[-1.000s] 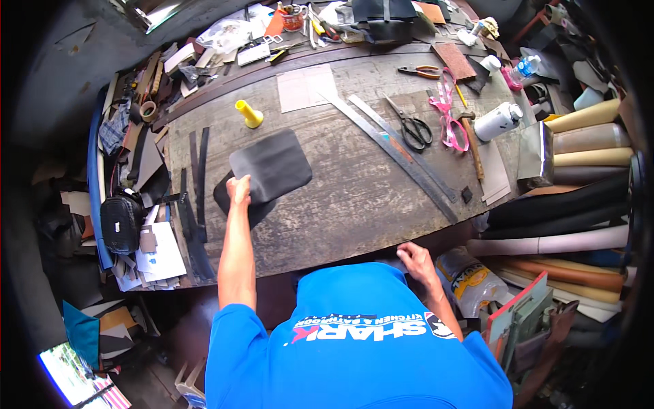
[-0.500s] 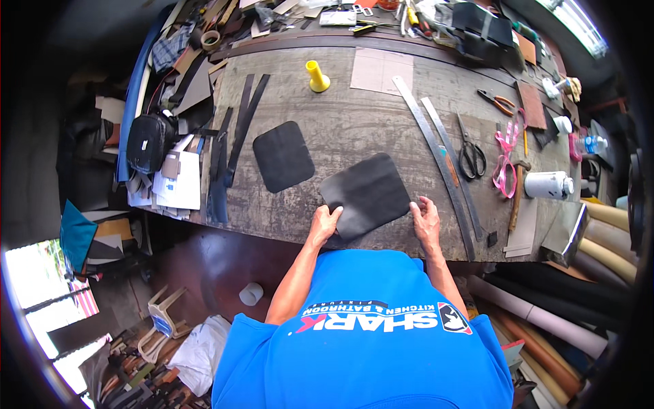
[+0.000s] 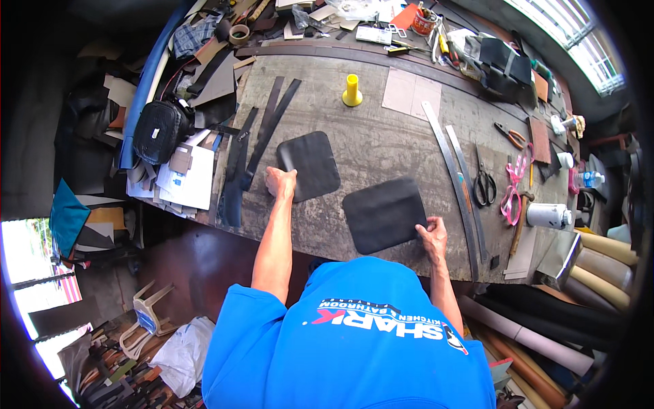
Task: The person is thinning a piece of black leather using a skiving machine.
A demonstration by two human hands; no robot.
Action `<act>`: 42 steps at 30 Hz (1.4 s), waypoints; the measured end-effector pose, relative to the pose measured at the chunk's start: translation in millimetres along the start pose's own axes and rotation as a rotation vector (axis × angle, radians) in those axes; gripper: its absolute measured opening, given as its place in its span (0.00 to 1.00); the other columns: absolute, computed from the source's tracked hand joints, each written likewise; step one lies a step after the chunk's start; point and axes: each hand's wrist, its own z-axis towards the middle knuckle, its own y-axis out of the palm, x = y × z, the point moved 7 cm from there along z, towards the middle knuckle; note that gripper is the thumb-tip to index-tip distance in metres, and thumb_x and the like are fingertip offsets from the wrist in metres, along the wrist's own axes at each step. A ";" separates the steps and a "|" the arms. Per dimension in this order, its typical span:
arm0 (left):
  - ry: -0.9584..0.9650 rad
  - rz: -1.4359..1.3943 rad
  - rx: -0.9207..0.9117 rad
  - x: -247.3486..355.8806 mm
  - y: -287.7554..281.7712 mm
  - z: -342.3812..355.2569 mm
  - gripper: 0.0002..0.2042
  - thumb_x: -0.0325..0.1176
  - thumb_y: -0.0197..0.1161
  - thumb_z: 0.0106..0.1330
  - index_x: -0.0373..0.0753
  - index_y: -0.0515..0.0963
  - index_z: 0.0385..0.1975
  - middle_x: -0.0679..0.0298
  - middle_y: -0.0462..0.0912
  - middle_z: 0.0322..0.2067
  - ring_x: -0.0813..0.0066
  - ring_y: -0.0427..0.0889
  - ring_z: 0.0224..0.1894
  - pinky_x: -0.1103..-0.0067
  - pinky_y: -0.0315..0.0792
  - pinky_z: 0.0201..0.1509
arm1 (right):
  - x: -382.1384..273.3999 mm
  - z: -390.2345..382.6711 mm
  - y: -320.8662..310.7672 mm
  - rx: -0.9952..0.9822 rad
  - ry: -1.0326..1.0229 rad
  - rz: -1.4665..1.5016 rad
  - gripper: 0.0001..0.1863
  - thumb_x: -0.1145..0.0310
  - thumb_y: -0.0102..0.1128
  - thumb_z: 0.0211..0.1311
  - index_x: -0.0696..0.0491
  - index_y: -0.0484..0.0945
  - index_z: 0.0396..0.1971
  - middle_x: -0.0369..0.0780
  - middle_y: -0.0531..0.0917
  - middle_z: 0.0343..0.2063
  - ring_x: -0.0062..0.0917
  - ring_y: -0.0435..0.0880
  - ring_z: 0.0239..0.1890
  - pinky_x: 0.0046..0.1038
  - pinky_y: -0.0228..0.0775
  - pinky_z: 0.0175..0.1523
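Two black leather pieces with rounded corners are on the worn workbench (image 3: 320,232). My left hand (image 3: 281,182) pinches the left edge of the farther leather piece (image 3: 310,163), its thumb on top and its other fingers partly hidden. At the right edge of the nearer leather piece (image 3: 383,213), my right hand (image 3: 433,237) is closed with thumb and fingertips at the border. This nearer piece lies near the bench's front edge. A small gap of bare wood separates the two pieces.
Dark leather strips (image 3: 262,140) lie at the left, beside papers (image 3: 187,178) and a black bag (image 3: 160,131). A yellow funnel-shaped stand (image 3: 351,92) is farther back. Metal rulers (image 3: 448,163), scissors (image 3: 484,183), pliers (image 3: 511,135), a hammer (image 3: 523,221) and a white bottle (image 3: 548,215) are at the right.
My left hand has let go of the nearer piece and reached left and away to the farther one. The nearer piece now lies flatter, with my right hand still at its right edge.
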 end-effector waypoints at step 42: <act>-0.060 -0.817 -0.564 -37.9 75.7 -156.2 0.10 0.29 0.60 0.67 0.33 0.73 0.44 0.60 0.81 0.35 0.74 0.81 0.32 0.79 0.81 0.32 | -49.4 46.2 11.8 -0.209 -0.137 -0.079 0.20 0.58 0.68 0.55 0.60 0.80 0.38 0.45 0.83 0.28 0.30 0.83 0.33 0.32 0.73 0.40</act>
